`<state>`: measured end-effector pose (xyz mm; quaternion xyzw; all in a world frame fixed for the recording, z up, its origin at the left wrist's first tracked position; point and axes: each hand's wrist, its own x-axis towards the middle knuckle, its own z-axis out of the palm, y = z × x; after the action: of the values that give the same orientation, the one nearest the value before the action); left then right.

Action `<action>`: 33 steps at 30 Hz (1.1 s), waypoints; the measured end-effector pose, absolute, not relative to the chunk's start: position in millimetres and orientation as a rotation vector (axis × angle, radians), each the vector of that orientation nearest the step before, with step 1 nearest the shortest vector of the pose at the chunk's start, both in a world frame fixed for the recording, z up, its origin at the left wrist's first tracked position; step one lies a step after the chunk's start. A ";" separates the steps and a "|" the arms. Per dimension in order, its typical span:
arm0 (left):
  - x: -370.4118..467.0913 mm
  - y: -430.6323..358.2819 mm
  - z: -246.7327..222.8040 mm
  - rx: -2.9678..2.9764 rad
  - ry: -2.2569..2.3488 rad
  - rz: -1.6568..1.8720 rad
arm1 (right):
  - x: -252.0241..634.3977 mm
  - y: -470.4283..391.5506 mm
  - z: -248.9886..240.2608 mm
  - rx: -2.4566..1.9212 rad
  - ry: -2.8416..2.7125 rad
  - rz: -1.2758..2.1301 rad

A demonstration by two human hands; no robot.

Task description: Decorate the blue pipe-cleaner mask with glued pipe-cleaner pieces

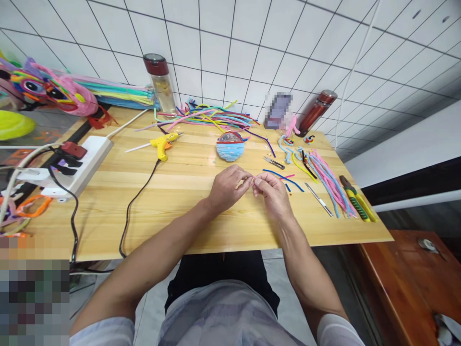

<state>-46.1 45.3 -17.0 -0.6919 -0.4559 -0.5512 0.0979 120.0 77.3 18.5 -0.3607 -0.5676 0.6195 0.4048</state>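
Note:
My left hand (230, 187) and my right hand (272, 192) meet above the front middle of the table, fingers pinched together. Between their fingertips is a small pink pipe cleaner piece (253, 181), mostly hidden by the fingers. Just beyond them sits a round ball (230, 151) wrapped in light blue, with a red band and an uncovered upper part. To the right of my right hand lie a blue pipe cleaner (293, 181), short pink and blue bits, small thread snips (274, 162) and a slim craft knife (319, 199).
A yellow glue gun (163, 145) with a trailing cord lies left, near a white power strip (88, 161). Loose pipe cleaners (216, 117) and a bottle (160, 86) stand along the wall. Pink and blue pipe cleaners (333, 185) and pliers (355, 197) lie right.

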 end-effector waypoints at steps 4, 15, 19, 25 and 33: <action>-45.8 46.3 -17.1 -2.022 -1.312 -1.655 | 118.3 75.4 16.8 -0.882 -1.380 1.596; -42.9 41.1 -10.1 -2.101 -1.253 -1.661 | 115.0 76.5 17.9 -0.881 -1.192 1.709; -43.2 42.5 -13.9 -2.158 -1.285 -1.633 | 117.2 78.6 16.7 -0.866 -1.165 1.740; -42.4 44.4 -16.1 -2.178 -1.229 -1.632 | 121.8 81.9 21.7 -0.892 -1.177 1.760; -42.8 44.8 -18.0 -2.278 -1.172 -1.580 | 125.2 83.4 31.0 -0.984 -1.306 1.687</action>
<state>-42.8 44.8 -18.0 -0.7552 -0.3886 -0.5237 0.0658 125.2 83.4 31.0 -0.3863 -0.5130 0.6623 0.3860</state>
